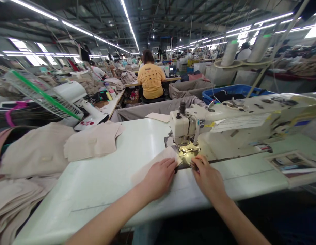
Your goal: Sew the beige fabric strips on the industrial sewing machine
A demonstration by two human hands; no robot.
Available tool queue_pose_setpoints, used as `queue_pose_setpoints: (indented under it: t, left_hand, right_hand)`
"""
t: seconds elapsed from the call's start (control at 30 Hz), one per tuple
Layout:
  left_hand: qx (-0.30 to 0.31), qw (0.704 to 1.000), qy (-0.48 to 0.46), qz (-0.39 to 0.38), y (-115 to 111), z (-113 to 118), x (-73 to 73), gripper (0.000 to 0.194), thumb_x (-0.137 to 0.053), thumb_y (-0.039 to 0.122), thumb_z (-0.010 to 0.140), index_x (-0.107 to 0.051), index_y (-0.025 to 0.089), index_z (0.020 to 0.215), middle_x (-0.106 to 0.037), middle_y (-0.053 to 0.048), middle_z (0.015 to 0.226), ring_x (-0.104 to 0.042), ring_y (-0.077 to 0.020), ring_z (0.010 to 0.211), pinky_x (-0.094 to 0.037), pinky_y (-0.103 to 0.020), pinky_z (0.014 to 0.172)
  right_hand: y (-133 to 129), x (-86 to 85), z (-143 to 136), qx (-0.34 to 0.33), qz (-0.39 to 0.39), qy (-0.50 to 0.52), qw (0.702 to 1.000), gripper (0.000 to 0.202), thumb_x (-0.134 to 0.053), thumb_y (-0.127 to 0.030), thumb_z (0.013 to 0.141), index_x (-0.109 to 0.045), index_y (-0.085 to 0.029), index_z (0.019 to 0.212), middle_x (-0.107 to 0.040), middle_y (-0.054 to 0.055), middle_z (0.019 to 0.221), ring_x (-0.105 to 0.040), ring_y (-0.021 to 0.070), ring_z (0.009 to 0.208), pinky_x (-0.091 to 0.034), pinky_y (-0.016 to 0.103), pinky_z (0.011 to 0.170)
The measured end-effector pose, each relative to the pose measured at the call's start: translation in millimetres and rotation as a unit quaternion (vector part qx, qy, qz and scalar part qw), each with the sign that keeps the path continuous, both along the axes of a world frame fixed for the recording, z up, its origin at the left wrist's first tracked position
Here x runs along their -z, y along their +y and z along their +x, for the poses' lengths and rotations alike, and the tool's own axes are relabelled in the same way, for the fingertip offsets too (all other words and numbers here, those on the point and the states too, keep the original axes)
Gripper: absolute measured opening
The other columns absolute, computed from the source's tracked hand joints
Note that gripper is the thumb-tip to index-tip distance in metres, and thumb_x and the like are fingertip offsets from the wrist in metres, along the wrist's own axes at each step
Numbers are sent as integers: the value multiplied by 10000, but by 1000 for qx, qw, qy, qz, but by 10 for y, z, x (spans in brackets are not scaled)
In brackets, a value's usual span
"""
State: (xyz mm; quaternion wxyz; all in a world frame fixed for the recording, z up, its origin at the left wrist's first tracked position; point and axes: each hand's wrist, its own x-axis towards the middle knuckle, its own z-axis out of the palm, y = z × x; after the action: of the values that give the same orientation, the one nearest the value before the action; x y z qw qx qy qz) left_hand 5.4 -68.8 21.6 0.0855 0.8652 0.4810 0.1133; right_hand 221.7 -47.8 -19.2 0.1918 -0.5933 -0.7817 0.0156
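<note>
My left hand (pixel 161 177) lies flat on a pale beige fabric piece (pixel 150 166), fingers stretched toward the needle area of a white sewing machine (pixel 182 126). The fabric's far edge reaches up beside the presser foot. Just right of the lit needle plate (pixel 188 151), my right hand (pixel 207 175) is closed with thumb and fingers pinched together. Something small and dark shows at its fingertips, too little to name. A lamp glows yellow over the plate, and the needle tip itself cannot be made out.
Beige fabric pieces (pixel 93 141) are stacked at the left of the pale table (pixel 101 183), near a tilted fan (pixel 45 95). Behind the machine stand a grey cloth-lined bin (pixel 147 108) and a blue basket (pixel 207 96). A person (pixel 151 80) in yellow sits ahead. Thread cones (pixel 229 53) stand right.
</note>
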Motion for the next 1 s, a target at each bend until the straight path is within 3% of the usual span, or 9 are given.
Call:
queue_pose_setpoints:
  t: [0.1, 0.13, 0.2, 0.27, 0.33, 0.47, 0.83, 0.9, 1.0]
  left_hand:
    - [37, 999, -31, -10, 129, -150, -68, 398, -390, 89, 950, -617, 203, 1257, -659, -85, 1289, -599, -212, 1199, -506, -384, 1042]
    - [23, 1000, -10, -5, 179, -199, -80, 371, -399, 97, 952, -637, 204, 1216, -662, -91, 1260, -596, -217, 1183, -511, -384, 1027]
    - [-68, 995, 77, 2, 251, -271, -94, 284, -413, 167, 978, -652, 183, 1130, -652, -122, 1183, -605, -246, 1117, -543, -396, 941]
    - [-193, 967, 164, -1, 270, -299, -101, 264, -399, 251, 1004, -631, 154, 1086, -628, -142, 1107, -629, -262, 1015, -567, -385, 813]
    - [-278, 937, 209, -10, 249, -293, -109, 286, -369, 286, 1015, -602, 135, 1081, -613, -142, 1063, -654, -260, 937, -563, -357, 724]
    - [-313, 920, 234, -20, 183, -250, -138, 292, -356, 298, 1012, -582, 121, 1068, -614, -136, 1027, -680, -268, 899, -551, -342, 685]
    - [-311, 919, 241, -34, 104, -202, -222, 268, -386, 229, 975, -609, 94, 1039, -646, -168, 978, -675, -307, 896, -546, -393, 694]
    - [-244, 944, 221, 5, 97, -112, -173, 223, -416, 159, 949, -620, 116, 1028, -655, -164, 1024, -656, -307, 976, -544, -407, 767]
    - [-33, 987, 133, 79, 116, 86, -22, 273, -440, 150, 964, -594, 170, 1188, -624, -134, 1275, -568, -281, 1218, -472, -434, 1006]
  right_hand:
    - [8, 27, 29, 3, 15, 41, 999, 241, -515, -210, 940, -650, -220, 1139, -674, 68, 1217, -712, 190, 777, -539, 291, 601]
    - [14, 38, 48, 1, 19, 68, 998, 259, -507, -202, 933, -645, -218, 1152, -678, 70, 1211, -713, 198, 800, -548, 300, 621]
    - [24, 53, 96, -9, 28, 134, 991, 295, -489, -191, 921, -637, -213, 1175, -686, 75, 1193, -710, 218, 898, -567, 322, 706]
    - [21, 57, 144, -37, 27, 196, 980, 318, -470, -186, 916, -640, -214, 1183, -691, 79, 1173, -689, 225, 1007, -566, 339, 816]
    - [-3, 49, 178, -82, 8, 236, 968, 334, -449, -175, 916, -660, -224, 1170, -689, 76, 1177, -666, 215, 1071, -549, 336, 894]
    - [-84, 29, 188, -150, -47, 232, 960, 417, -435, -113, 880, -701, -260, 1165, -677, 53, 1196, -667, 190, 1047, -549, 297, 889]
    - [-109, -135, 135, -176, -100, 38, 979, 521, -469, 28, 768, -719, -246, 1133, -671, 35, 1206, -695, 172, 942, -540, 256, 821]
    - [-131, -143, 133, -187, -95, 19, 978, 535, -459, 35, 772, -708, -237, 1160, -652, 48, 1276, -701, 169, 936, -548, 265, 824]
    - [-161, -126, 130, -202, -80, 13, 976, 570, -449, 42, 776, -685, -229, 1218, -610, 62, 1396, -692, 183, 1046, -552, 286, 885]
